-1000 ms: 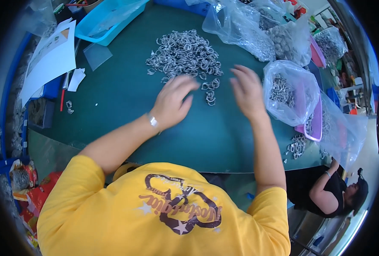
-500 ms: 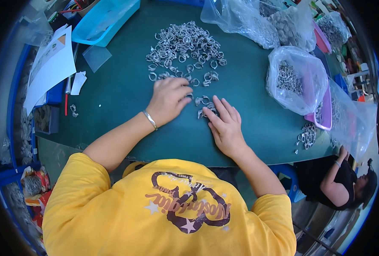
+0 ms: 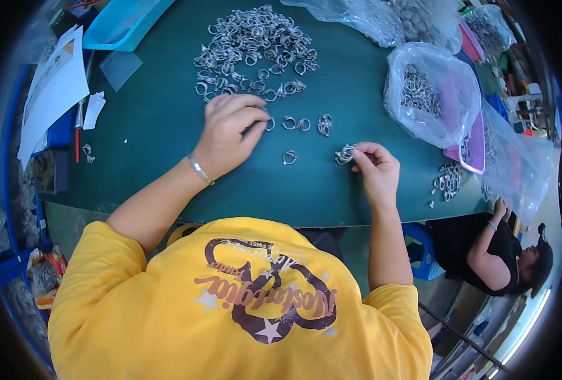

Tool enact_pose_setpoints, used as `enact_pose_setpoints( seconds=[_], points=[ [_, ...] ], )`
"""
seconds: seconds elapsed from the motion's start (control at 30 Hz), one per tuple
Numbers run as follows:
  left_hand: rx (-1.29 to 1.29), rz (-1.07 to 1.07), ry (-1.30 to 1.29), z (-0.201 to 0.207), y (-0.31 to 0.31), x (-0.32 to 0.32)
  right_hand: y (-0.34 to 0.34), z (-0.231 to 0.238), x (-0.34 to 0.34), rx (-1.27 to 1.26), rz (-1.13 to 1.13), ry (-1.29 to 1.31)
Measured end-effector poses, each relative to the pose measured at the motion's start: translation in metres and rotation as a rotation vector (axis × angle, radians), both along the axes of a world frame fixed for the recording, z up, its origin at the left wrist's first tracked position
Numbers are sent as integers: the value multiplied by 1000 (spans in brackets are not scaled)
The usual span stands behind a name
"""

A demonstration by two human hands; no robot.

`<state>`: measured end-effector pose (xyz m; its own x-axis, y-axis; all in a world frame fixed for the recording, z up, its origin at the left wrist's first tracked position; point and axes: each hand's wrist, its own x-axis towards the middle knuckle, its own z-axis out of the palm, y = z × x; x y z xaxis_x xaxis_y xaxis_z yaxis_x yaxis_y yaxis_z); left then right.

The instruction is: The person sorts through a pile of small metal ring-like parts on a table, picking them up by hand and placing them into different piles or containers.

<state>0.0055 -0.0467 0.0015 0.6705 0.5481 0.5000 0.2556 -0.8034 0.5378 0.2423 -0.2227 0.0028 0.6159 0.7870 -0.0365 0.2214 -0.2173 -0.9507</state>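
Observation:
A large heap of silver metal rings (image 3: 256, 47) lies on the green table, with several strays along its near edge. My left hand (image 3: 230, 130) is at this near edge, fingers curled, with one ring (image 3: 269, 121) at the thumb and fingertips. To the right, my right hand (image 3: 380, 170) pinches a small cluster of rings (image 3: 344, 154) between thumb and fingers, at the tabletop. Between the hands lie a pair of rings (image 3: 296, 123), a small clump of rings (image 3: 324, 125) and a single ring (image 3: 290, 157).
A clear bag of rings (image 3: 420, 92) sits in a purple basket (image 3: 474, 158) at right, with loose metal pieces (image 3: 447, 180) nearby. A blue basket (image 3: 119, 28) and paper sheets (image 3: 56, 95) are at left. Another person (image 3: 483, 253) sits at the right.
My right hand has moved right and now holds a cluster of rings. My left hand stays by the heap's near edge. The whole view has shifted slightly.

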Motion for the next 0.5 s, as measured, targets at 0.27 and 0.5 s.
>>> enact_pose_setpoints(
  seconds=[0.27,0.5],
  points=[
    [-193,90,-88,-7,-17,-28,-19,7,35,-253,-69,176],
    [-345,109,18,-14,-16,-31,-18,-5,25,-62,138,-142]
  ],
)
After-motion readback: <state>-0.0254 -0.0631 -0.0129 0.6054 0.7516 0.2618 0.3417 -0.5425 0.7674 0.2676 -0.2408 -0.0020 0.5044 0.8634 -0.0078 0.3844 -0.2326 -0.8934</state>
